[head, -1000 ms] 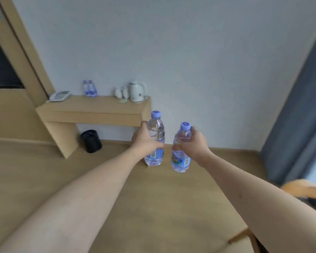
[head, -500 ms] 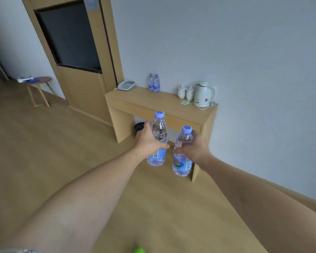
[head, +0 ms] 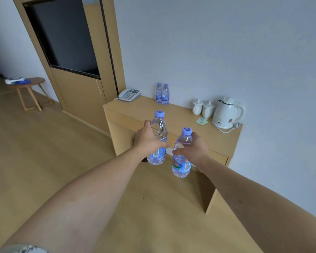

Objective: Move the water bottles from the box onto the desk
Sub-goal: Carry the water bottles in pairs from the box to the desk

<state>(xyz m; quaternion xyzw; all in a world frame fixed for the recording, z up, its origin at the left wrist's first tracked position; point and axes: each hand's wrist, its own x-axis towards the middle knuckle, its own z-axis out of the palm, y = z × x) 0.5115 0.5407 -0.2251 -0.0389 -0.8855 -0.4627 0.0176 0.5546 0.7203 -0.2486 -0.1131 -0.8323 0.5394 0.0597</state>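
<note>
Both hands carry: left hand (head: 147,141) wraps fingers round one water bottle (head: 158,137), right hand (head: 195,148) grips a 2nd bottle (head: 181,157), both upright, held out in air short of the desk (head: 173,115), caps up. Progress, judged: 2 bottles (head: 162,94) already stand at desk's back by the wall, btwn phone (head: 129,94) and kettle (head: 226,113). Box not in view, so can't tell how many remain. Left to do: set these 2 down on desk top.
</note>
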